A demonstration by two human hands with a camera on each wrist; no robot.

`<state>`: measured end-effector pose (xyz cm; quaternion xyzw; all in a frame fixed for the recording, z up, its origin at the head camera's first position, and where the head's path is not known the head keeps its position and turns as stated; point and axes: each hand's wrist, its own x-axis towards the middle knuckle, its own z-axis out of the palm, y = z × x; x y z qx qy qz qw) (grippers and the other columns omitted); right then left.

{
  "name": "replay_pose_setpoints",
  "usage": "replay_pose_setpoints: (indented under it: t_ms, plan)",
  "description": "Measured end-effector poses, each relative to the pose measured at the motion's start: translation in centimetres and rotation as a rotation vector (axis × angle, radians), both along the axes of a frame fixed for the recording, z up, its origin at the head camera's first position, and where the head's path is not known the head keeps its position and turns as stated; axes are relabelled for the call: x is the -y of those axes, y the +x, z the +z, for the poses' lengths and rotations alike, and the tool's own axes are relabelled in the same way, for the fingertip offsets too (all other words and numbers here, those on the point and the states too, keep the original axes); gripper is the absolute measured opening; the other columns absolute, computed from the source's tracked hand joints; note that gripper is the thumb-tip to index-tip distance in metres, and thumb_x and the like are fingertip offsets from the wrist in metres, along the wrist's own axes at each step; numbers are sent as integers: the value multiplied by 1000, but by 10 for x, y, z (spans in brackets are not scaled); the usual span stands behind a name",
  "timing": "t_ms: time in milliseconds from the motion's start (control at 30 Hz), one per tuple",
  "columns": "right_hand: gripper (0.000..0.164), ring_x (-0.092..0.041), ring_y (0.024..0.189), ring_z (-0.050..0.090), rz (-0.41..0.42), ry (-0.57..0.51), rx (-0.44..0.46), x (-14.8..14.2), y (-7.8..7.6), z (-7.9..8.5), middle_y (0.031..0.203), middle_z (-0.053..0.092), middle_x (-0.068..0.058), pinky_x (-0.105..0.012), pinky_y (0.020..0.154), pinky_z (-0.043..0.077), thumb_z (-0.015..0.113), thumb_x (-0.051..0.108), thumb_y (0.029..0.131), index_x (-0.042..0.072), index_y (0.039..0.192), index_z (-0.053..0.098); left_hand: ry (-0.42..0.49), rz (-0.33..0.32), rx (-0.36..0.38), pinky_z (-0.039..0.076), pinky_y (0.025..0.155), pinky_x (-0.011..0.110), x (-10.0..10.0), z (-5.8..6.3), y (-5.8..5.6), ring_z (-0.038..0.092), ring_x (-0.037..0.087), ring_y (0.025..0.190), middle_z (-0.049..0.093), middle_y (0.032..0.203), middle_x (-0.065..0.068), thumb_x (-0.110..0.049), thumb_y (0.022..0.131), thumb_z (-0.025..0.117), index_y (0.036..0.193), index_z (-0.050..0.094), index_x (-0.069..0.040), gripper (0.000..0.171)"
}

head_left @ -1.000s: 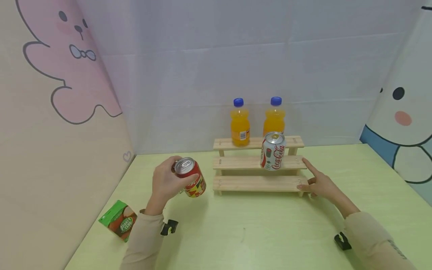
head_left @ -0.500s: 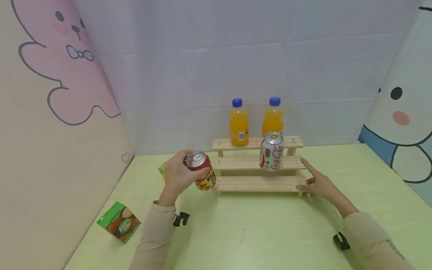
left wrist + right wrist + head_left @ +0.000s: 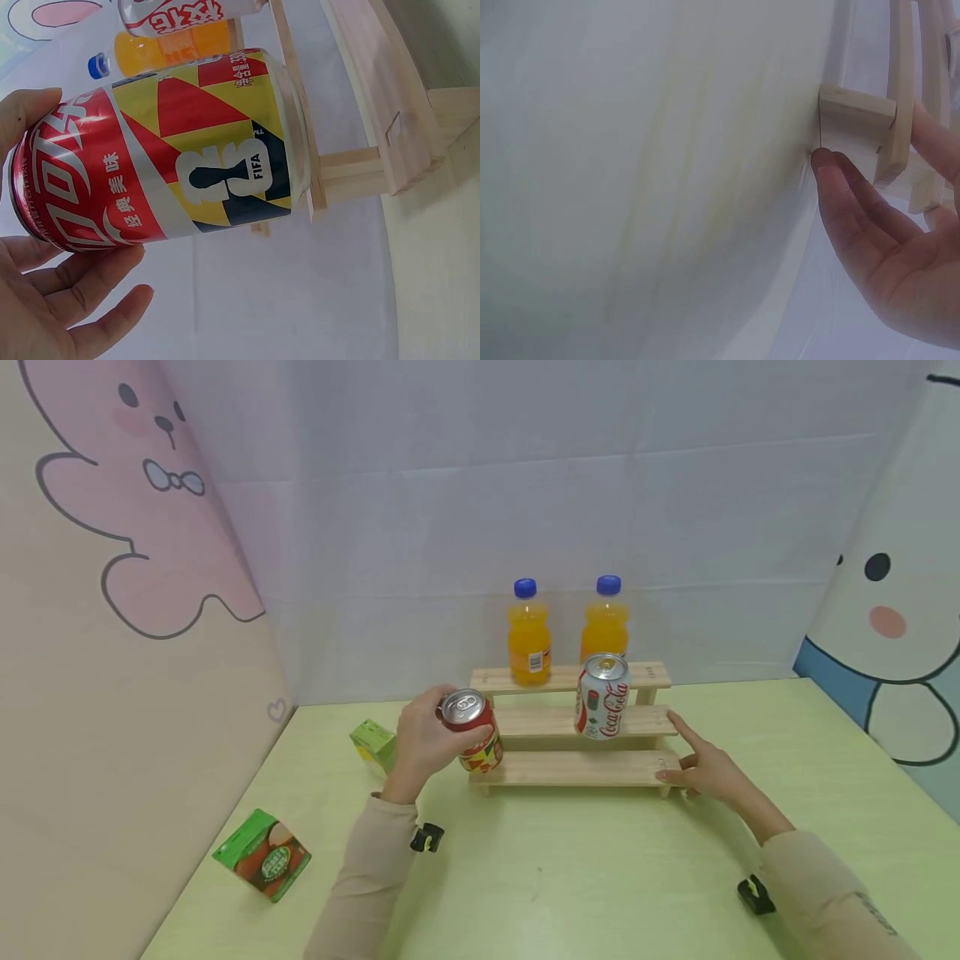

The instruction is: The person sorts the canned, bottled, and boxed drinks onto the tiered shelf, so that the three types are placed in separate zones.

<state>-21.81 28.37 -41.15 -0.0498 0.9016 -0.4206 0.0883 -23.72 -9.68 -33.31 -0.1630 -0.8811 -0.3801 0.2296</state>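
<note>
My left hand (image 3: 429, 737) grips a red Coca-Cola can (image 3: 481, 752) near its top, thumb on one side and fingers on the other. The can is slightly tilted, and its base overlaps the left end of the wooden three-step shelf (image 3: 570, 767). In the left wrist view the can (image 3: 172, 154) shows a red, yellow and black FIFA print. At the shelf's right end, my right hand (image 3: 712, 772) holds the bottom step between thumb and curled fingers, index finger stretched to the middle step. A silver-white Coca-Cola can (image 3: 602, 697) stands on the middle step.
Two orange drink bottles (image 3: 529, 647) with blue caps stand on the top step. A green and brown drink carton (image 3: 266, 856) lies at the table's left, and a light green carton (image 3: 372, 745) is partly behind my left hand. A pale curtain (image 3: 420, 568) closes off the back.
My left hand has carried the red can rightward and slightly up, to the shelf's left end. The light green carton has come into sight behind it. My right hand stays at the shelf.
</note>
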Motion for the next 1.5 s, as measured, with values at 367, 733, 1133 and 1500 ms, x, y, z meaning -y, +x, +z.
replay_pose_setpoints:
  t_ms: [367, 733, 1133, 1500]
  plan:
    - [101, -20, 58, 55, -1, -2, 5, 0, 0, -2, 100, 55, -35, -34, 54, 46, 71, 22, 80, 16, 146, -6, 79, -78, -116, 51, 61, 30, -21, -12, -15, 58, 19, 73, 66, 91, 11, -22, 61, 84, 103, 61, 2, 54]
    - [100, -20, 58, 54, -3, -4, 6, 1, 0, -1, 97, 57, -32, -35, 53, 46, 70, 21, 81, 16, 146, -6, 105, -95, -116, 53, 66, 30, -40, -15, -24, 60, 20, 81, 65, 95, 11, -23, 63, 83, 105, 59, 0, 53]
    - [100, -20, 56, 53, -4, -4, 1, 1, 0, -1, 95, 58, -30, -34, 52, 44, 70, 21, 81, 17, 146, -6, 146, -76, -2, 52, 75, 32, -55, -12, -34, 60, 23, 93, 63, 104, 11, -26, 65, 82, 113, 56, 0, 60]
    - [100, -20, 56, 53, 3, -5, -3, -1, -1, 0, 92, 59, -27, -34, 52, 45, 70, 23, 81, 17, 146, -6, 219, -128, 99, 51, 75, 29, -62, -10, -47, 58, 20, 91, 60, 107, 11, -22, 68, 81, 119, 53, -1, 61]
